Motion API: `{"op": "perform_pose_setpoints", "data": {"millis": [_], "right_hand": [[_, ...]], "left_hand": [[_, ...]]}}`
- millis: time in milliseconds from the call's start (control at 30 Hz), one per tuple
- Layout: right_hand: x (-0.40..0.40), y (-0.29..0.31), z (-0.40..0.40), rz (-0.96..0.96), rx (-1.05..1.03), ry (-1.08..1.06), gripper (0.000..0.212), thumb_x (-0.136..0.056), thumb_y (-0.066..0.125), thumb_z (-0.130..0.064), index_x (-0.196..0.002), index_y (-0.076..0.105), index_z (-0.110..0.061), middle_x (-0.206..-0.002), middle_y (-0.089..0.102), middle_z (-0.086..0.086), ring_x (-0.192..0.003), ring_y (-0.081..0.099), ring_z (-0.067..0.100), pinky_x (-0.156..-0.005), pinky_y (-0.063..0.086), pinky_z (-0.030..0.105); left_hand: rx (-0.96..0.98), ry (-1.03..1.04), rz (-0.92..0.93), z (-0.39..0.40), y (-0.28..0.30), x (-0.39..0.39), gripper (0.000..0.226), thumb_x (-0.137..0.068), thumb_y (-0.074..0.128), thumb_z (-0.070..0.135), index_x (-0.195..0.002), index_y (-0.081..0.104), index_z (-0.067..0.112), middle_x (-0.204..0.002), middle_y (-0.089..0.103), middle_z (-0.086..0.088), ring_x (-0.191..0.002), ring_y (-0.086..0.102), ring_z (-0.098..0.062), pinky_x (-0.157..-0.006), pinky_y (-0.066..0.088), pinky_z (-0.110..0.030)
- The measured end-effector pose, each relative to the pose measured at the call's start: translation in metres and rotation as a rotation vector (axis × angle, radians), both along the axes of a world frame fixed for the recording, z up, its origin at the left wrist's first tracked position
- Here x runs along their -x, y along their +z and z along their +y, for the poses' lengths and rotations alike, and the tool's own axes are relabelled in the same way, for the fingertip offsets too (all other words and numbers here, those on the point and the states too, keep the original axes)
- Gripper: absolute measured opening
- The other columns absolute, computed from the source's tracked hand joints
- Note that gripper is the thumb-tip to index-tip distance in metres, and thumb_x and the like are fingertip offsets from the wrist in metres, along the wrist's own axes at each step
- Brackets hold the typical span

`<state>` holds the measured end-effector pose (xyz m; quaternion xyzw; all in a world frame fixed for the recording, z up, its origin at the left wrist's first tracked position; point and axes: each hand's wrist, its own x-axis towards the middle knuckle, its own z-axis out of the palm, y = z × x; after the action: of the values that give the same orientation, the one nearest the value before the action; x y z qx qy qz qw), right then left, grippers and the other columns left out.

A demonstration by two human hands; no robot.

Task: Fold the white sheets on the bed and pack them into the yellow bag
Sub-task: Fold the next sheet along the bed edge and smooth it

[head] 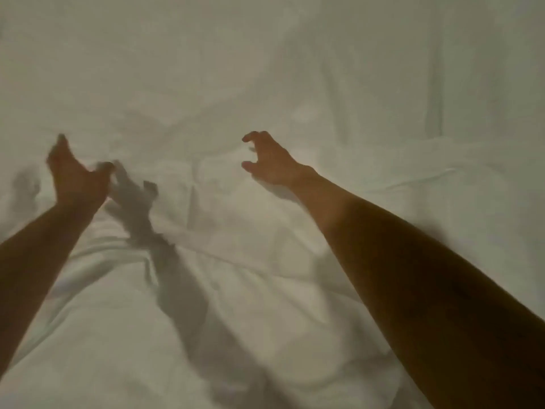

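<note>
Head view looks down over white sheets (265, 276) that fill almost the whole frame, rumpled into soft folds and ridges near the bottom and lying flatter toward the top. Both bare forearms reach forward over the cloth. The left hand (75, 172) is at the left, raised above the sheets with its palm turned inward and its thumb stretched toward the middle; it is blurred, so the exact lie of its fingers (60, 143) is hard to read, but they look extended and nothing is between them. The right hand (267, 160) is near the centre, palm down, its fingers (250, 137) spread and hooked like a claw, with the thumb below them and a gap between thumb and fingertips. It holds nothing either; whether any fingertip brushes the cloth beneath cannot be told. The two hands are well apart, with a crumpled ridge of sheet lying between and just beyond them.

A dark shadow (165, 261) of the left arm falls across the sheets just right of that arm (its hand shape shows beside the real hand), running down toward the bottom of the frame. A fainter shadow lies along the right forearm's outer edge. Long creases run up the flatter cloth at upper right. The light is dim and warm, and the cloth reads greyish white.
</note>
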<state>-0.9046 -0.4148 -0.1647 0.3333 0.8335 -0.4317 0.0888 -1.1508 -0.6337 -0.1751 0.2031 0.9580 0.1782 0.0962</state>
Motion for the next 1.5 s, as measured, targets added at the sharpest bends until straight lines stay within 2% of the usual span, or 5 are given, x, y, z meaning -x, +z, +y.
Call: {"op": "perform_pose_setpoints", "data": {"millis": [200, 600, 867, 1233, 1500], "right_hand": [[-0.049, -0.011, 0.039, -0.189, -0.198, -0.125, 0.040, -0.093, 0.041, -0.005, -0.131, 0.043, -0.017, -0.131, 0.043, 0.004, -0.108, 0.054, 0.027, -0.089, 0.045, 0.035], [-0.092, -0.024, 0.128, -0.134, -0.276, -0.229, 0.019, -0.087, 0.054, -0.019, -0.070, 0.048, -0.023, -0.085, 0.048, -0.005, -0.084, 0.045, 0.015, -0.063, 0.030, 0.016], [-0.109, -0.033, 0.131, -0.286, -0.324, -0.238, 0.030, -0.091, 0.050, -0.016, -0.121, 0.051, -0.011, -0.124, 0.052, 0.012, -0.112, 0.051, 0.030, -0.084, 0.037, 0.030], [-0.162, -0.045, 0.053, -0.282, -0.259, -0.110, 0.073, -0.097, 0.042, -0.050, -0.154, 0.004, -0.028, -0.161, -0.013, 0.003, -0.149, -0.004, 0.027, -0.116, 0.014, 0.056], [-0.219, -0.047, -0.098, -0.379, -0.336, -0.168, 0.067, -0.092, 0.010, -0.056, -0.153, 0.010, -0.029, -0.161, -0.004, -0.003, -0.148, -0.007, 0.026, -0.111, 0.012, 0.061]], "left_hand": [[0.272, -0.763, -0.201, 0.113, -0.006, -0.103, 0.060, -0.087, 0.061, 0.028, -0.142, 0.042, 0.011, -0.147, 0.036, -0.016, -0.128, 0.042, -0.038, -0.104, 0.038, -0.049], [0.273, -0.601, -0.293, 0.189, -0.004, -0.060, 0.013, -0.088, 0.067, 0.021, -0.092, 0.055, 0.020, -0.097, 0.063, 0.000, -0.039, 0.057, -0.001, -0.046, 0.044, -0.014], [0.519, -0.527, -0.278, 0.169, -0.025, -0.076, 0.051, -0.094, 0.056, 0.035, -0.139, 0.040, 0.015, -0.131, 0.054, -0.022, -0.114, 0.054, -0.042, -0.098, 0.040, -0.044], [0.256, -0.689, -0.066, 0.074, -0.037, -0.155, 0.064, -0.098, 0.040, 0.041, -0.147, 0.031, 0.002, -0.153, 0.022, -0.028, -0.143, 0.018, -0.043, -0.103, 0.023, -0.071], [0.378, -0.663, -0.255, -0.104, -0.025, -0.258, 0.070, -0.085, 0.024, 0.048, -0.150, 0.029, 0.023, -0.160, 0.015, -0.008, -0.147, 0.015, -0.025, -0.104, 0.025, -0.066]]}}
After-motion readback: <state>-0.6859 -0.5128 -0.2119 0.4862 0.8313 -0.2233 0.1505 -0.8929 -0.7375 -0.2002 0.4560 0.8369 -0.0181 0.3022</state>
